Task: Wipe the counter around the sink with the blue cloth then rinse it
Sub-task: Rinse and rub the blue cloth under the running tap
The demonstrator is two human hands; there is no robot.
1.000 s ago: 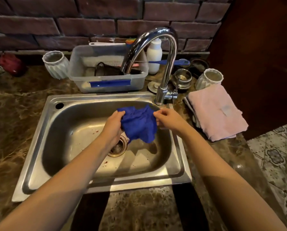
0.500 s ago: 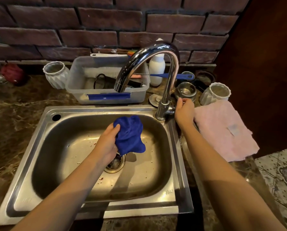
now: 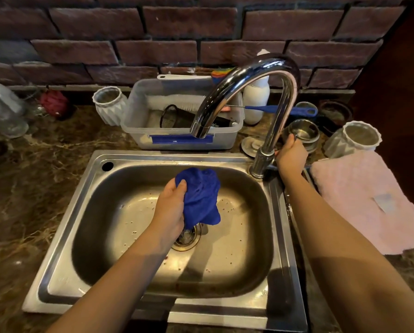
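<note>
Head view: a person stands at a sink with both arms reaching in.
Counter (image 3: 45, 188): brown stone, all around the sink.
Sink (image 3: 153, 156): shiny metal with little crumbs on its floor. I see no water running.
Tap (image 3: 249, 75): tall and bent. Its mouth hangs above the back of the sink.
Blue cloth (image 3: 201, 198): bunched up, held over the drain, its long side hanging down. It sits below the tap's mouth and a little nearer the person.
Left hand (image 3: 170, 212): the hand nearer the cloth. Its fingers (image 3: 180, 183) are wrapped tight around the cloth's left side.
Right hand (image 3: 291, 156): just right of the tap's bottom. Its fingers curl around the tap handle, which is mostly hidden.
Next move, I think: turn the water on, then move the cloth back and up under the tap's mouth.
</note>
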